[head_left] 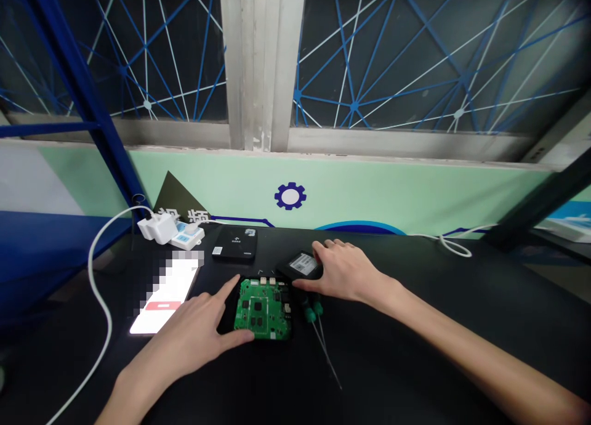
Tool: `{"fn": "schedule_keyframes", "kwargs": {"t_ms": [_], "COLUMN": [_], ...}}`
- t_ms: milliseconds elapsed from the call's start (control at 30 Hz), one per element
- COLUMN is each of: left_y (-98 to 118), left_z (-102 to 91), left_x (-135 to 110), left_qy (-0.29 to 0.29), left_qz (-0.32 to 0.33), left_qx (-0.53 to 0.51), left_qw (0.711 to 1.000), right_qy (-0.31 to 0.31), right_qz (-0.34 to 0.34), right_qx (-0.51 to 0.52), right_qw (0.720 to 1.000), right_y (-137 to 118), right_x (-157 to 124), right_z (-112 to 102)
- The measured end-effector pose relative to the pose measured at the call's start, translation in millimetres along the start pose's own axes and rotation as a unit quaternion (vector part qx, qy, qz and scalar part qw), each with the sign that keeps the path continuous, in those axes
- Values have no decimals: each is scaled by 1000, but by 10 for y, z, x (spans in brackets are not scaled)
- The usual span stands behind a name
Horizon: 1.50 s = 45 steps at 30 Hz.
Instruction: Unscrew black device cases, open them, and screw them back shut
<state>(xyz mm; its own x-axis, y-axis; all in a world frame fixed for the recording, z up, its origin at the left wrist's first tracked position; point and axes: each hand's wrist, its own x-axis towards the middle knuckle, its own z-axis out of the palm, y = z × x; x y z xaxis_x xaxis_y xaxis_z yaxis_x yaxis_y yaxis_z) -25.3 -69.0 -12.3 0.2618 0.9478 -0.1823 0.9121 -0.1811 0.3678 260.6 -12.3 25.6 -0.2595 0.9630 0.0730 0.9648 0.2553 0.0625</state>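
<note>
A green circuit board [263, 308] lies in a shallow black case on the table. My left hand [203, 323] grips it at its left side, index finger by the upper corner and thumb on the near edge. Just behind and right of the board, my right hand [344, 271] holds a black cover [302, 265] with a white label, fingers at its far right edge and thumb on the near side. Two screwdrivers with green handles [310, 315] lie below that hand, their thin shafts pointing toward me. Part of their handles is hidden under the cover and hand.
A lit phone [166, 295] lies left of the board, its screen partly pixelated. Behind it are a white power strip [188, 235] with a plugged-in charger [158, 228] and a long white cable [98, 289]. A flat black box [235, 243] lies near the wall. Small screws [261, 271] lie behind the board.
</note>
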Motion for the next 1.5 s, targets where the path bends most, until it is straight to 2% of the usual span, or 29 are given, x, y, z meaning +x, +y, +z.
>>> {"fn": "schedule_keyframes", "kwargs": {"t_ms": [300, 467, 633, 767, 900, 1000, 1100, 1300, 1400, 1500], "left_y": [7, -11, 4, 23, 11, -9, -22, -5, 5, -4], "left_z": [-26, -14, -39, -66, -59, -50, -53, -86, -95, -94], "left_x": [1, 11, -4, -7, -11, -18, -24, -22, -18, -13], "left_qy": [-25, -27, -33, -40, -39, -35, -33, -42, -42, -50], "left_qz": [-9, -10, 2, 6, 13, 19, 24, 21, 20, 19], "left_qx": [-9, -7, -1, 2, -4, -10, -12, -8, -5, -19], "left_qw": [1000, 1000, 999, 999, 999, 999, 999, 999, 999, 998], "right_qy": [9, 48, 88, 92, 87, 84, 63, -43, -104, -124], "right_qz": [2, -20, -94, -161, -227, -246, -256, -259, -239, -215], "right_qx": [-5, 19, 105, 168, 197, 193, 178, 124, 71, 34], "right_qw": [1000, 998, 986, 968, 950, 946, 948, 957, 963, 968], "right_y": [-4, 18, 12, -5, -40, -85, -144, -302, -396, -489], "right_x": [-2, 12, 31, 55, 85, 108, 128, 134, 148, 169], "right_z": [3, 18, 37, 79, 126, 137, 113, -50, -123, -158]}}
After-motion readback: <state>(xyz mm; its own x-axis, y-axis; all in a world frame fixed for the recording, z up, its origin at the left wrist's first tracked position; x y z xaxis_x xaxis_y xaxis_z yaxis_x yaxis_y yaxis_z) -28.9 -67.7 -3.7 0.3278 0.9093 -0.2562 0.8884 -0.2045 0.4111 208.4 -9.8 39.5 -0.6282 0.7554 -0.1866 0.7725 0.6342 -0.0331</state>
